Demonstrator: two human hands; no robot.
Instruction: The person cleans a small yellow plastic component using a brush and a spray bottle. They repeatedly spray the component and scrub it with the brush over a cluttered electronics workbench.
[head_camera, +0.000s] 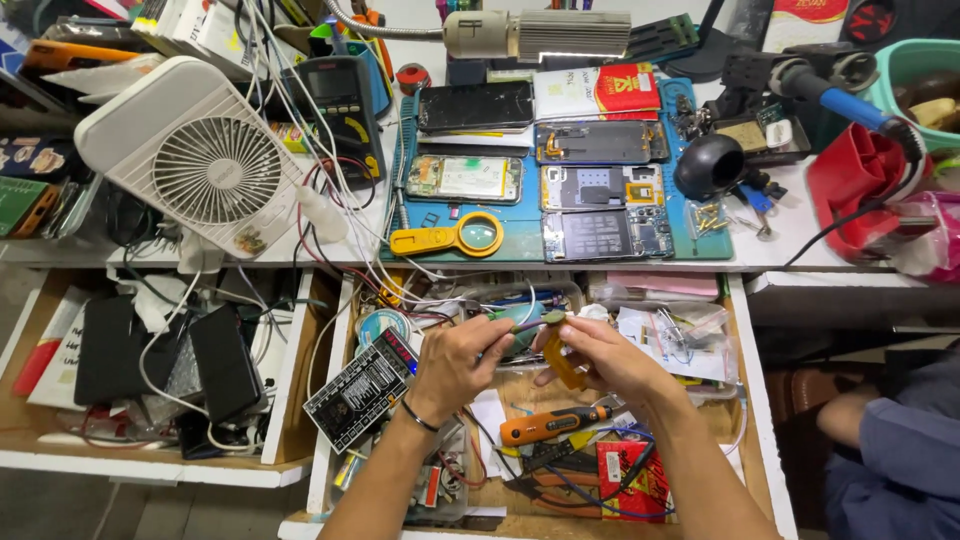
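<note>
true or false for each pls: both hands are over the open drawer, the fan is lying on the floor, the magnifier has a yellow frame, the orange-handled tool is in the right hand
1. Both hands, left hand and right hand, are over the open drawer. True.
2. The white fan is lying on the floor. False: it rests on the bench top, left of the blue mat.
3. The magnifier has a yellow frame. True.
4. The orange-handled tool is in the right hand. False: it lies in the drawer, below the hands.
</note>
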